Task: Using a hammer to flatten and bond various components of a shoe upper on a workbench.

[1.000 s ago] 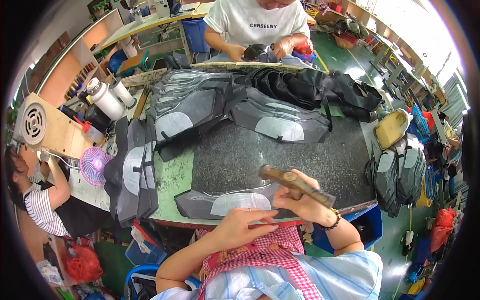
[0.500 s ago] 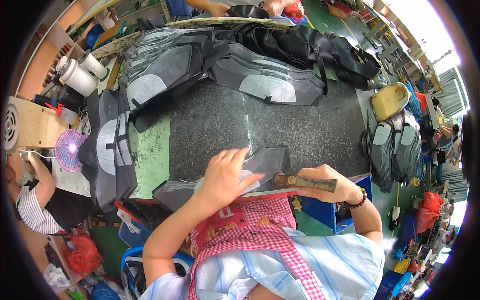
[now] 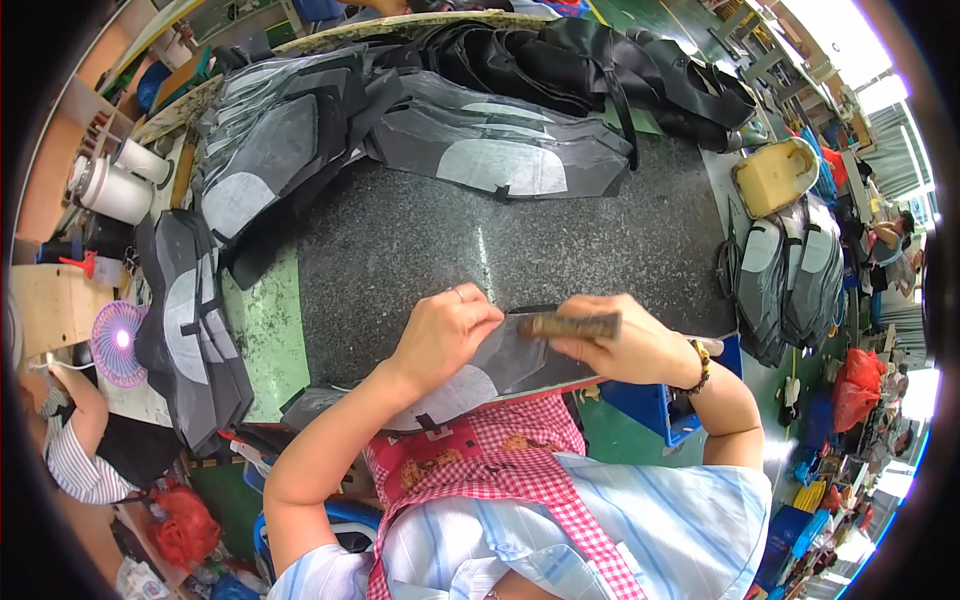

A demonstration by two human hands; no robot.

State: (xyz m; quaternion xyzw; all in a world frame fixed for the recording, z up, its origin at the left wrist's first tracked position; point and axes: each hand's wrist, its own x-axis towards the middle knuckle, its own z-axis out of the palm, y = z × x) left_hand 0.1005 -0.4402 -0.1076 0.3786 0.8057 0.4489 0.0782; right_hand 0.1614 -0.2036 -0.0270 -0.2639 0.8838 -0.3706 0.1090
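At the near edge of the work table lies a dark grey sheet piece (image 3: pixel 508 362) with a pale rounded patch. My left hand (image 3: pixel 440 335) is closed, thumb and fingers pinched at the piece's far edge. My right hand (image 3: pixel 630 345) grips a worn brown tool that looks like a hammer (image 3: pixel 575 326). Its left end is over the piece's far right corner, close to my left fingertips. Whether it touches the piece I cannot tell. The fingers under the tool are partly hidden.
Stacked grey pieces (image 3: pixel 500 165) and black parts (image 3: pixel 590 65) line the table's (image 3: pixel 400 250) far side. More pieces (image 3: pixel 190 330) lie left, by a small purple fan (image 3: pixel 120 343). At right are a yellow container (image 3: pixel 770 180) and a blue bin (image 3: pixel 640 405). Another person (image 3: pixel 85 450) sits at far left.
My left hand has gone from spread fingers to a pinch at the piece's edge. My right hand has moved left and away from me with the hammer, toward the left fingers.
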